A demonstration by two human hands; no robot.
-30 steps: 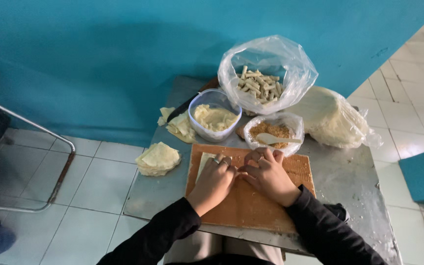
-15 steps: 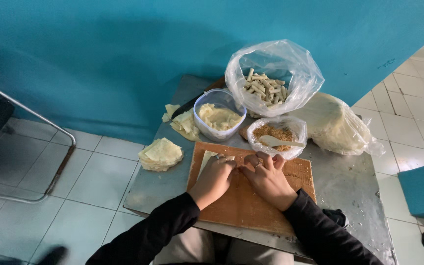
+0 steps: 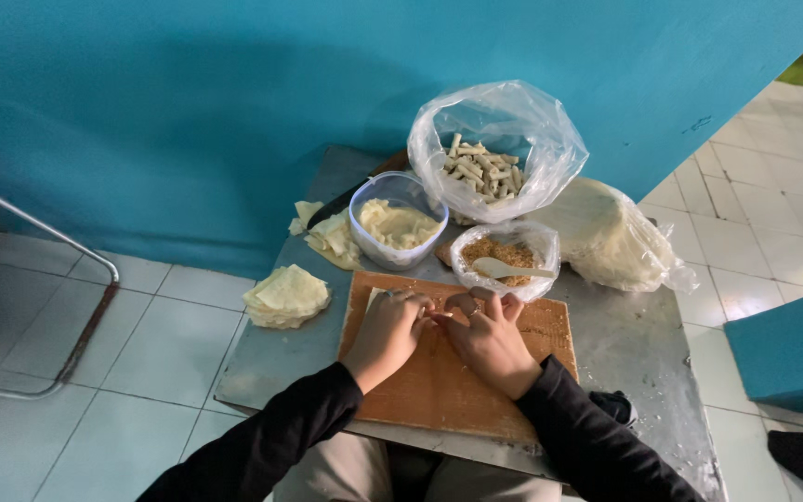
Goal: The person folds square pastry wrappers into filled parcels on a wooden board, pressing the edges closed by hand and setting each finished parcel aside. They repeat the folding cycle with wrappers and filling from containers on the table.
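Frame centre: left hand (image 3: 386,330) and right hand (image 3: 488,339) side by side, fingers (image 3: 417,302) curled over a pale wrapper (image 3: 375,297) on wooden board (image 3: 448,390). Above: filling tub (image 3: 398,219), crumb bag with spoon (image 3: 506,257), bag of rolls (image 3: 493,149). Metal surface (image 3: 625,325).

A flat rectangular wooden cutting board (image 3: 439,390) is showing a warm orange-brown, lying on a dull grey metal table (image 3: 625,325). The pale cream sheet of thin wrapper (image 3: 375,296) under the left hand (image 3: 388,333) is showing almost white, and the loose stack of round wrappers (image 3: 287,296) is showing a yellowish cream. The round clear plastic tub (image 3: 398,219) is holding a pale yellow paste. The small clear bag of crumbs (image 3: 504,256) is glowing golden brown, with a cream plastic spoon (image 3: 504,270) in it. The large clear bag of rolled sticks (image 3: 490,153) is showing beige pieces. Both sleeves are showing black. The wall (image 3: 188,102) is glowing teal, and the floor tiles (image 3: 48,316) are showing pale grey-white.
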